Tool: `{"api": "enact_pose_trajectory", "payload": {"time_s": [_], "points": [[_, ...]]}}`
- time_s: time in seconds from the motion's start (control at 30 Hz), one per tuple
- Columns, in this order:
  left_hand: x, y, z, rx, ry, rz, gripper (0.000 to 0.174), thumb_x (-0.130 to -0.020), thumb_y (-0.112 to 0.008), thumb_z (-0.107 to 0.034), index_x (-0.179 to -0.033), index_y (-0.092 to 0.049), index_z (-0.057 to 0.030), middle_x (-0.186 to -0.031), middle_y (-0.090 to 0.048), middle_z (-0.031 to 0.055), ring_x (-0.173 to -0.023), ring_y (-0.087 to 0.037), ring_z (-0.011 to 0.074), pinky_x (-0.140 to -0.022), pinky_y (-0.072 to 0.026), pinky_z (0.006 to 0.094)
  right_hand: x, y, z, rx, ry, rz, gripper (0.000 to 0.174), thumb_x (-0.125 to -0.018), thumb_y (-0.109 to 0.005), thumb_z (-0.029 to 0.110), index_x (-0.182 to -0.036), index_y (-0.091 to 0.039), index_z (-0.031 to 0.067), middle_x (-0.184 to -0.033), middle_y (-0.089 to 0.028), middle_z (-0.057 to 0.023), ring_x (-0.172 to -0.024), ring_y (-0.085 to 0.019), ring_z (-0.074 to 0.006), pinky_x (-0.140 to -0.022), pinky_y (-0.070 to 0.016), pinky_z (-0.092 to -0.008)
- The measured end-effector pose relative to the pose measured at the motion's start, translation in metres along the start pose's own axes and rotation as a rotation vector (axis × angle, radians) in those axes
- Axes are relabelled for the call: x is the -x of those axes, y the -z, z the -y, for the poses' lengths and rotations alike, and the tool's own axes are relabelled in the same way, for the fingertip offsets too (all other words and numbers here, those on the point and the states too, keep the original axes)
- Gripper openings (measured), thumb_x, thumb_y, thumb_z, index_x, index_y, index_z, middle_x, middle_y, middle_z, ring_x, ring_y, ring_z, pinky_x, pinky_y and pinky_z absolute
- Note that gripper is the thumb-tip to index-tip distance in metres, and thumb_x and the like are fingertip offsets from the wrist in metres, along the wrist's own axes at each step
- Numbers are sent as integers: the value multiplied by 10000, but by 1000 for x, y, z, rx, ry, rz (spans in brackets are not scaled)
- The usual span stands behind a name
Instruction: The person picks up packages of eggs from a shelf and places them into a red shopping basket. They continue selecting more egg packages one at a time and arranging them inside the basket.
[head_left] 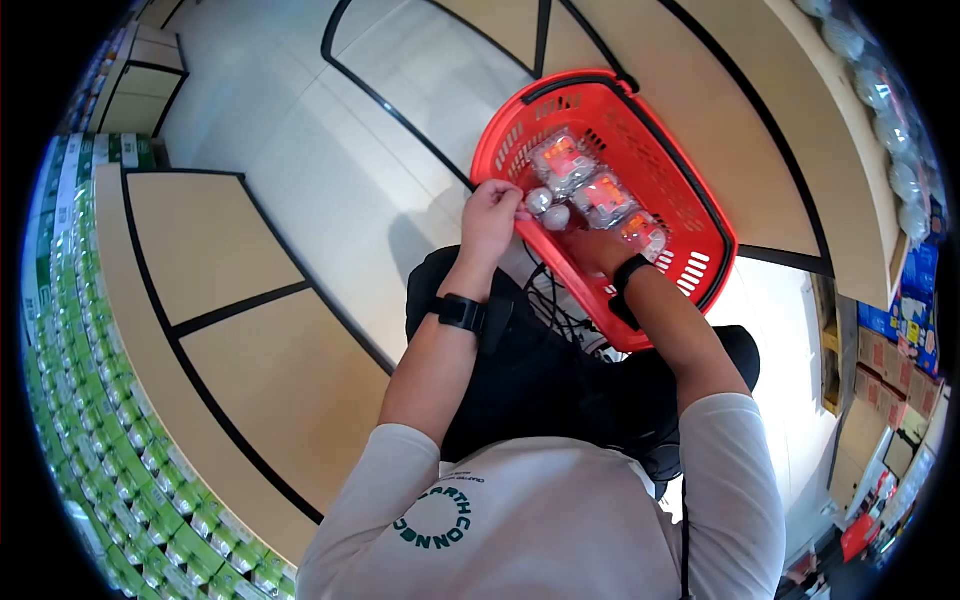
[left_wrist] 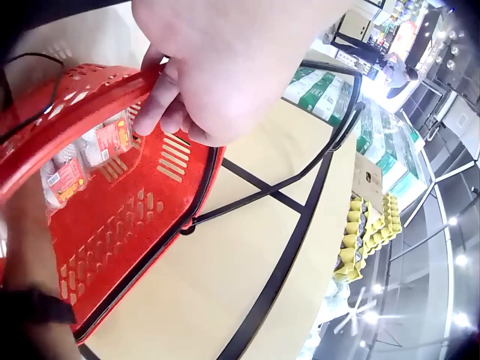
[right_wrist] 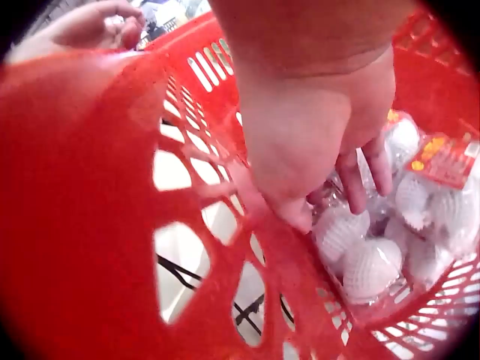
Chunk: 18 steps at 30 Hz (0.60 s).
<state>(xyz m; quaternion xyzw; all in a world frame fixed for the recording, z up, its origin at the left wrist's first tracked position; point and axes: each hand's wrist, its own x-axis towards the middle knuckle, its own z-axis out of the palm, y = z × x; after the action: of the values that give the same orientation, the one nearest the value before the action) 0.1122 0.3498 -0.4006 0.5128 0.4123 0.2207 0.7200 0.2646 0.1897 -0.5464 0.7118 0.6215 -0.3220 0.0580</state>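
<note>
My left hand (head_left: 493, 222) rests at the near left rim of the red basket (head_left: 484, 155), its fingers bent over the rim (left_wrist: 112, 96). My right hand (head_left: 598, 252) reaches down inside. Its fingers (right_wrist: 351, 180) point downward, slightly apart, and touch a clear pack of round items in white foam netting (right_wrist: 373, 268); the thumb lies by the pack's edge. Beside it are more clear packs with red labels, one (head_left: 605, 198) in the middle and another (head_left: 563, 160) farther back. Part of the right hand's contact with the pack is hidden.
The basket's black handle (head_left: 690, 165) lies along its far right side. Wooden shelving (head_left: 240, 245) lined with green packs (head_left: 120, 430) stands at left, and a wooden display (head_left: 745, 60) at right. Stacked yellow egg trays (left_wrist: 352, 236) and a distant person (left_wrist: 394, 71) show in the left wrist view.
</note>
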Motion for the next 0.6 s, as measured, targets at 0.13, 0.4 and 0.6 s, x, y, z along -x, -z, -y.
{"api": "enact_pose_trajectory", "payload": {"time_s": [0.13, 0.4, 0.6], "points": [[4, 2, -4, 14, 14, 46, 113, -849, -525, -87, -887, -536, 19, -773, -592, 76, -651, -588, 144, -627, -484, 248, 23, 24, 21, -64, -28, -59, 225, -790, -455, 112, -914, -611, 6, -880, -633, -206, -830, -620, -354, -695, -497, -445], [2, 0, -3, -4, 7, 65, 126, -862, -502, -92, -906, -543, 19, -779, -562, 75, -665, -581, 163, -643, -495, 263, 43, 30, 17, -51, -80, 220, 240, -749, -489, 112, -920, -625, 12, -897, -630, -210, -828, -617, -364, -717, -502, -422], [0, -4, -6, -55, 24, 14, 112, -855, -502, -82, -876, -542, 21, -738, -580, 75, -600, -587, 148, -597, -487, 249, 18, 28, -6, -464, -2, -40, 304, -745, -538, 149, -1036, -590, 81, -990, -623, -153, -939, -580, -354, -783, -472, -406]]}}
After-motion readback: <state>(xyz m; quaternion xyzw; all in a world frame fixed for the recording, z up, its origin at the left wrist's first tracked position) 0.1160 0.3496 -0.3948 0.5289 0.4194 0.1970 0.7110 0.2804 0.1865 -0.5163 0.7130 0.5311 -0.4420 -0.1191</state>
